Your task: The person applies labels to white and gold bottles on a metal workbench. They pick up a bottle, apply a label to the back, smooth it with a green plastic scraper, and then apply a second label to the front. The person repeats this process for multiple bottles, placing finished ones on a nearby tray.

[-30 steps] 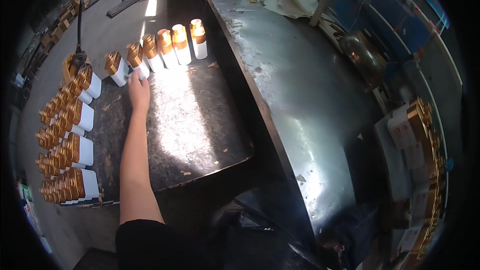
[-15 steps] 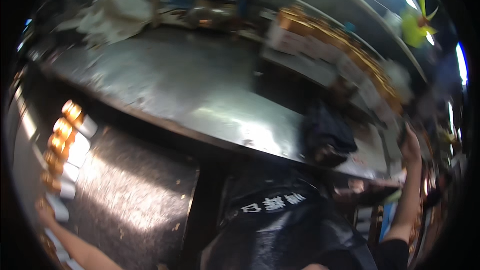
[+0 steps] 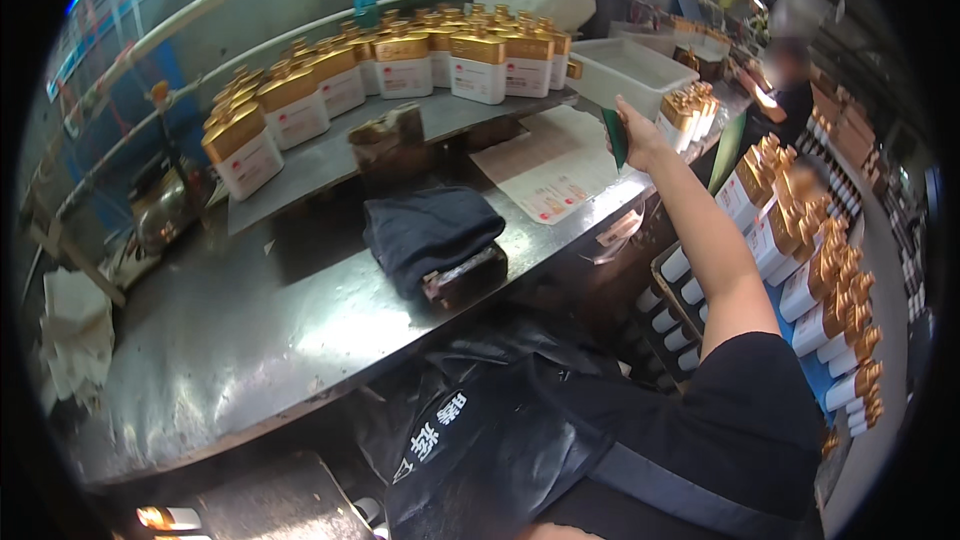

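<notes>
In the upper right of the frame, the right hand (image 3: 638, 140) has its fingers curled around a thin, flat green piece (image 3: 614, 138), pinching it between thumb and fingers. The piece is smooth and straight-edged, tilted a little from upright, above the right edge of a pale printed sheet (image 3: 530, 170). That sheet lies flat, with small reddish marks near its lower corner. The left hand is outside the frame, so I cannot tell how its grip stands.

Just beyond the right hand is a translucent whitish tub (image 3: 600, 90), rectangular with a rounded rim. Beside the hand, a small group of gold-topped bottles (image 3: 680, 120) catches the light.

Across the upper centre, a smooth grey shelf (image 3: 330, 155) bears a dense group of flat-sided bottles (image 3: 403, 65), with matt white bodies and shiny gold shoulders and necks. Below it, at the centre, a soft, creased dark cloth (image 3: 435, 230) is draped over a hard, worn box (image 3: 465, 275), near a rough brown block (image 3: 385, 137). The metal bench (image 3: 240, 340) beneath is scuffed and glossy, reflecting a white glare.

At the left edge is crumpled pale paper (image 3: 75, 330); above it, a rounded, shiny metal vessel (image 3: 175, 205). Right of the forearm, more white-and-gold bottles (image 3: 810, 290) stand in slanting rows. A wrinkled black apron (image 3: 500, 430), slick in texture, fills the lower centre.
</notes>
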Demonstrator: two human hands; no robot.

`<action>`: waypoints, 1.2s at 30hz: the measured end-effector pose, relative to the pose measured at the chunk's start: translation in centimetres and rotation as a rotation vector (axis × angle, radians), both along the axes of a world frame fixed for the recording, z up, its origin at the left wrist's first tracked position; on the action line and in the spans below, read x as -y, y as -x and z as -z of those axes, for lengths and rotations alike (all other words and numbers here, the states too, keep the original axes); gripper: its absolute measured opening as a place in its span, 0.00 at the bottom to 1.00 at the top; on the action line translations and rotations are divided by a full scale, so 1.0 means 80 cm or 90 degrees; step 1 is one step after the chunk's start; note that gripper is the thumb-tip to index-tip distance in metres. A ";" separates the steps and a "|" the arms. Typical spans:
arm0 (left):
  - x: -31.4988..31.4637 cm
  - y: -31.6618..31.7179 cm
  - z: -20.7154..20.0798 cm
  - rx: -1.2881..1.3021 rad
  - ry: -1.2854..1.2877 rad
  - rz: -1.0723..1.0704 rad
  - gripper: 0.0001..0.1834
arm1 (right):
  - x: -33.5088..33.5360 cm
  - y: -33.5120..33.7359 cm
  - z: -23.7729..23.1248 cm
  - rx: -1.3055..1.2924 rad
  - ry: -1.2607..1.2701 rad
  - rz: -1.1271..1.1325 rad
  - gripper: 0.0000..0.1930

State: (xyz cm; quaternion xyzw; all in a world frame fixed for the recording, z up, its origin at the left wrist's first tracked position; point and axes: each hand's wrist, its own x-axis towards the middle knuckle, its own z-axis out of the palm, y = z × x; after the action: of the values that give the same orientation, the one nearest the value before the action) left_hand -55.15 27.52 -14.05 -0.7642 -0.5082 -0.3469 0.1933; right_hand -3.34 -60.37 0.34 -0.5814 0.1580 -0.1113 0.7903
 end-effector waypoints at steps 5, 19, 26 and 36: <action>0.095 -0.162 -0.061 0.112 0.027 0.203 0.15 | 0.062 0.016 0.058 -0.096 0.103 -0.035 0.18; 0.283 -0.429 -0.200 0.297 0.091 0.617 0.23 | -0.055 0.015 0.128 0.139 0.970 -0.319 0.11; 0.394 -0.562 -0.242 0.297 0.536 1.004 0.21 | -0.047 0.029 0.126 0.142 0.900 -0.312 0.05; 0.556 -0.748 -0.254 -0.086 0.626 1.125 0.06 | -0.091 -0.038 0.085 0.235 0.775 -0.359 0.03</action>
State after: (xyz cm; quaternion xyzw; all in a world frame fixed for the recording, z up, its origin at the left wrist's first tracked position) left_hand 4.66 -16.94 6.29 -0.8792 0.1649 -0.0741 -0.4408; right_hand -0.31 -53.12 -6.46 -0.9115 -0.2266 -0.0674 0.3366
